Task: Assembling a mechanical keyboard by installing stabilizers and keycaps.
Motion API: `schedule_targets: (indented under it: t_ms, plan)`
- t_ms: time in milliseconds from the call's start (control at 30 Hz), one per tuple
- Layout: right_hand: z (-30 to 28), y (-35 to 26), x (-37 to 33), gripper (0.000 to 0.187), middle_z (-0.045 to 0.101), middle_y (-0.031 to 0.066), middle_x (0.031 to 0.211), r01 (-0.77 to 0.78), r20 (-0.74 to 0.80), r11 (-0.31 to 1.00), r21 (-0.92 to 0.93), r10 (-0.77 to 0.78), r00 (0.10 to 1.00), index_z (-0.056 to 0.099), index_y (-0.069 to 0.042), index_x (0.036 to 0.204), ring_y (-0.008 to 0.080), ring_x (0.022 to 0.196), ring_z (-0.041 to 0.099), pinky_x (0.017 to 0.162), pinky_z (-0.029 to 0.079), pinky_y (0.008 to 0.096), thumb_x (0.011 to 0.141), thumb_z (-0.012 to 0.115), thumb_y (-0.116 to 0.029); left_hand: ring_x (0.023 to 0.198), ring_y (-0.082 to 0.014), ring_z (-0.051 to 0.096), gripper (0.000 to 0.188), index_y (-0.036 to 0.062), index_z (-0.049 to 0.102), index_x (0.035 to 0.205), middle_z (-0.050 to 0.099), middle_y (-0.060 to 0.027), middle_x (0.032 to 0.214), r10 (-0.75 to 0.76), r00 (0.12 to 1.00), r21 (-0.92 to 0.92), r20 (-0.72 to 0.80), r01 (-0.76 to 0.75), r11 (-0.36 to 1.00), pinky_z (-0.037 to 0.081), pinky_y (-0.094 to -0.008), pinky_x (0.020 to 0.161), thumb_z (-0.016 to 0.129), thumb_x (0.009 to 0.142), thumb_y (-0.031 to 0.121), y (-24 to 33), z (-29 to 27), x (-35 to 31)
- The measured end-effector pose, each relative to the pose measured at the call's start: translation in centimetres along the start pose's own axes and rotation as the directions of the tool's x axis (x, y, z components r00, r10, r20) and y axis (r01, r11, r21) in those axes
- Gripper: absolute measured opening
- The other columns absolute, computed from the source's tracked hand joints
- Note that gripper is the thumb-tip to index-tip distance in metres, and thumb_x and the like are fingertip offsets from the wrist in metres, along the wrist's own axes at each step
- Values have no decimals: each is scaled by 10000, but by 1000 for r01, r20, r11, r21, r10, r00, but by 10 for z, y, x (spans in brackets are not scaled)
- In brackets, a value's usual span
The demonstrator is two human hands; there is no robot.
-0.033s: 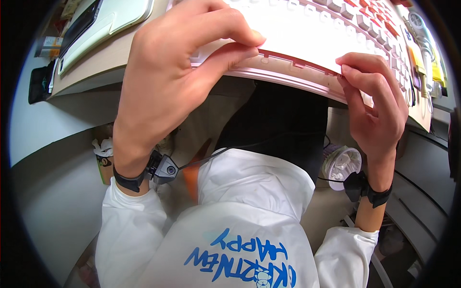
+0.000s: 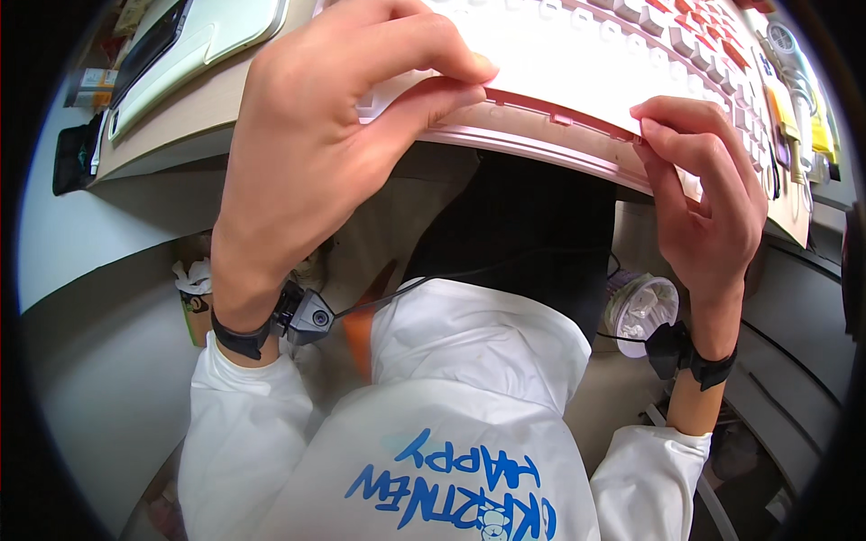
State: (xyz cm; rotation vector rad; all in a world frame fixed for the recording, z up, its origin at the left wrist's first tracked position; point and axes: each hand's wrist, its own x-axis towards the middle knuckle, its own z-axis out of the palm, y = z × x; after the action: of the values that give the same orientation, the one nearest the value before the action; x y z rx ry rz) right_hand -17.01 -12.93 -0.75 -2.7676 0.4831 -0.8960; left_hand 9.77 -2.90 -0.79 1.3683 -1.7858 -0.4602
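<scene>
A thin pink strip with small clip tabs runs along the near edge of a pink keyboard. My left hand pinches the strip's left part between thumb and forefinger. Toward its other end, my right hand grips it with bent fingers and thumb. Between the hands the strip stands a little away from the case's front rim, with a gap showing below it. White keys and red keys cover the far right of the keyboard; glare washes out its middle. Fingers hide both strip ends.
At the upper left a white flat device with a dark panel lies on the wooden desk. Cables and a yellow item are at the right edge. Below stands a lined bin. Straps with small cameras circle my wrists.
The strip between my hands sits tilted very slightly more, so a bit more of its face shows. Both hands keep their grip in nearly the same place.
</scene>
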Motion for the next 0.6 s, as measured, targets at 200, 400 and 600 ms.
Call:
schedule_targets:
  t_ms: [200, 400, 600]
  plan:
    - [1, 1, 2, 157, 727, 172, 1013, -32, -9, 999, 26, 32, 999, 675, 69, 968, 247, 909, 707, 779, 568, 312, 843, 730, 144, 943, -186, 685, 246, 13, 761, 1063, 692, -80, 1026, 151, 988, 164, 23, -153, 975, 562, -275, 811, 766, 828, -55, -7, -6, -2]
    - [1, 2, 1, 152, 727, 174, 1012, -35, -33, 998, 53, 37, 999, 688, 82, 966, 233, 911, 704, 775, 569, 299, 838, 737, 146, 940, -194, 692, 248, 24, 767, 1059, 698, -84, 1021, 200, 979, 200, 33, -203, 959, 580, -296, 801, 763, 827, -62, -10, -5, 2]
    - [1, 2, 3, 147, 729, 172, 991, 5, -55, 999, 43, -2, 998, 694, 88, 946, 227, 879, 705, 760, 572, 292, 823, 750, 146, 942, -198, 696, 239, 30, 764, 1058, 692, -82, 1030, 243, 969, 223, 41, -246, 943, 590, -298, 808, 763, 832, -47, -12, -5, 2]
